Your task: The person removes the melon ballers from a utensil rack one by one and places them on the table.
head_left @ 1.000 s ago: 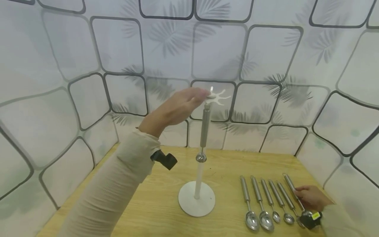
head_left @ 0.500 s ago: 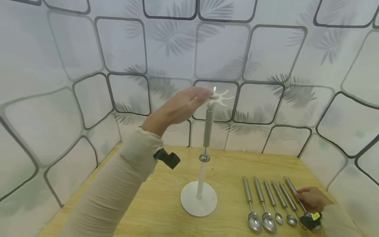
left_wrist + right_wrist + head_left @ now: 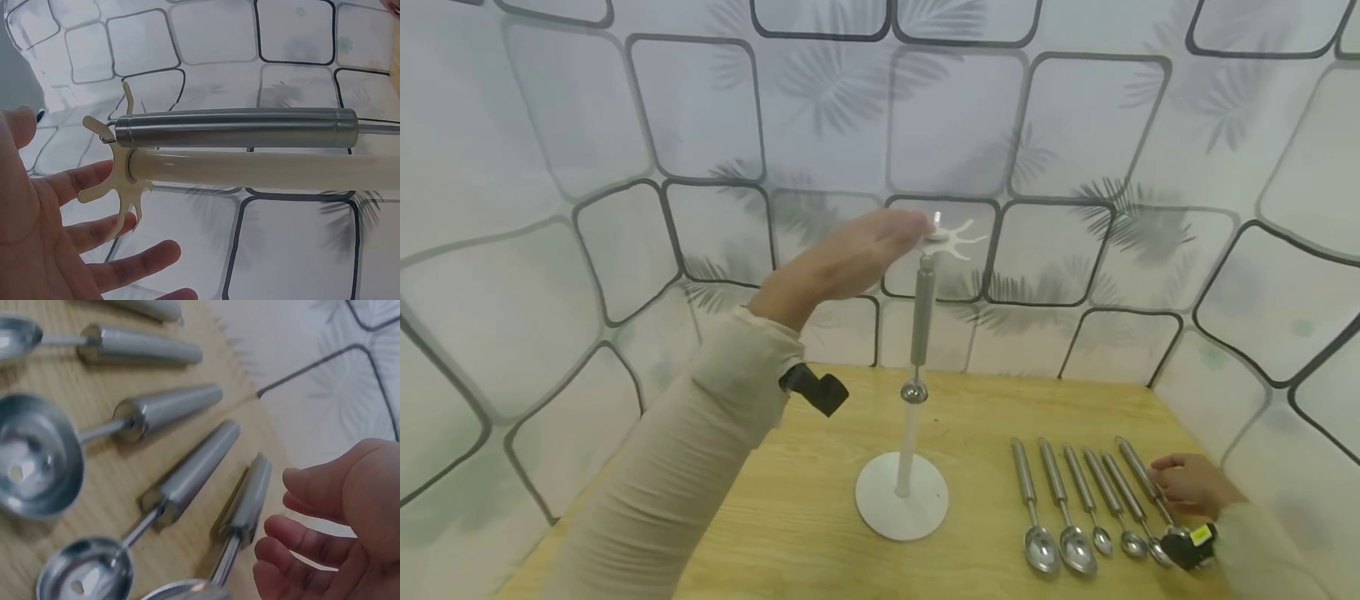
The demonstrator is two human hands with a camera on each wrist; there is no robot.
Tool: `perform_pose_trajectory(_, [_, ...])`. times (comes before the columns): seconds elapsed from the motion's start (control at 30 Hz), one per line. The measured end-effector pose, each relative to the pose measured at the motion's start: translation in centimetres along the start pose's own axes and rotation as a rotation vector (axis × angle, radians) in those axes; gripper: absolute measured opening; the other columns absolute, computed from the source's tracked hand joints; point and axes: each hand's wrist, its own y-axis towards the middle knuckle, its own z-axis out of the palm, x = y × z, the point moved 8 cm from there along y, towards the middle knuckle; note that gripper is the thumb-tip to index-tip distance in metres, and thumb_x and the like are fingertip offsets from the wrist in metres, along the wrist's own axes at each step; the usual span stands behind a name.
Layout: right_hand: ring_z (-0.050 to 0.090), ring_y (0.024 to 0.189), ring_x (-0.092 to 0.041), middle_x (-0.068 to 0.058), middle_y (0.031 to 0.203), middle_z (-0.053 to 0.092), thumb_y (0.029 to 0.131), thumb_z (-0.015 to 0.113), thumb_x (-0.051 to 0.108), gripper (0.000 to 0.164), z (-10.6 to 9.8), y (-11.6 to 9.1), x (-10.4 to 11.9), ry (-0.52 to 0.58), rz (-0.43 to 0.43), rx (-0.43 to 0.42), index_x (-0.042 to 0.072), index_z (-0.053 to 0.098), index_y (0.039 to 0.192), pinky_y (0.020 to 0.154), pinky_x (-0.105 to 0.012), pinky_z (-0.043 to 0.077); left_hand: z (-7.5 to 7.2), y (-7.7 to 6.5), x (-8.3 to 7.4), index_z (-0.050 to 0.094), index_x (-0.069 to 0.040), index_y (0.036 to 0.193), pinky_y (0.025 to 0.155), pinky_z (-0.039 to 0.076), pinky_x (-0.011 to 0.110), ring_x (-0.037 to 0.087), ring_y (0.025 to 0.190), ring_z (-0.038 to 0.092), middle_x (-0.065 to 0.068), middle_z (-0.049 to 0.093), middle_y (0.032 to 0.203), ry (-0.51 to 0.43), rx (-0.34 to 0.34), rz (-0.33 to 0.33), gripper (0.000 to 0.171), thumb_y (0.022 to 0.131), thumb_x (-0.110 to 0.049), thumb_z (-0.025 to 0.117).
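A white stand with curved hooks (image 3: 957, 240) on top carries one hanging metal measuring spoon (image 3: 922, 317), its handle up and its small bowl down. My left hand (image 3: 850, 260) is at the stand's top with its fingers extended. In the left wrist view the fingers spread behind the hook crown (image 3: 122, 178), and the spoon's handle (image 3: 237, 128) hangs by a ring from one hook. My right hand (image 3: 1193, 485) is beside the rightmost spoon (image 3: 1137, 467) of a row on the table. In the right wrist view, its loosely bent fingers are apart from the nearest handle (image 3: 251, 499).
Several more metal spoons (image 3: 1024, 475) lie side by side on the wooden table (image 3: 790, 500), handles toward the back. The stand's round white base (image 3: 880, 521) sits left of them. A patterned curtain (image 3: 820, 125) encloses the back and sides.
My right hand has shifted slightly back from the rightmost spoon's handle, where its fingertips were before. The left hand stays at the stand's top; the head view sways a little.
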Motion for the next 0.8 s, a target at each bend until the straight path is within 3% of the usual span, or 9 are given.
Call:
perform_pose_trajectory(0.23, [0.063,0.092,-0.022,-0.019,0.112,0.060,0.103,0.046,0.020,0.052,0.1,-0.9,5.5,0.047,-0.130,0.023,-0.019,0.034,0.135,0.074,-0.036,0.056,-0.1,0.2,0.1,0.048,-0.013,0.140,0.111,0.027,0.043,0.023,0.132,0.039,0.006,0.045,0.145,0.008,-0.008,-0.013,0.056,0.105,-0.044,0.018])
perform_pose_trajectory(0.43, [0.063,0.094,-0.013,-0.007,0.112,0.060,0.106,0.040,0.025,0.048,1.9,-2.0,11.8,0.230,-0.295,0.118,-0.012,0.038,0.137,0.081,-0.034,0.055,-0.2,0.3,0.1,0.048,-0.014,0.141,0.111,0.028,0.043,0.023,0.132,0.039,0.005,0.044,0.145,0.035,-0.014,-0.011,0.054,0.105,-0.043,0.019])
perform_pose_trajectory(0.63, [0.064,0.097,-0.014,0.004,0.107,0.065,0.106,0.040,0.030,0.026,4.7,-4.2,18.8,0.398,-0.481,0.216,0.018,0.058,0.119,0.082,-0.031,0.055,-0.1,0.1,0.0,0.046,-0.016,0.143,0.106,0.031,0.049,0.024,0.129,0.036,0.008,0.041,0.142,0.088,-0.004,-0.012,0.053,0.104,-0.043,0.020])
perform_pose_trajectory(0.8, [0.064,0.098,-0.017,-0.001,0.109,0.065,0.106,0.041,0.026,0.025,7.1,-6.1,24.7,0.426,-0.613,0.265,0.016,0.060,0.118,0.083,-0.030,0.055,-0.2,0.1,0.3,0.045,-0.021,0.144,0.088,0.039,0.045,0.025,0.110,0.039,0.012,0.039,0.125,0.074,-0.017,-0.057,0.054,0.103,-0.046,0.021])
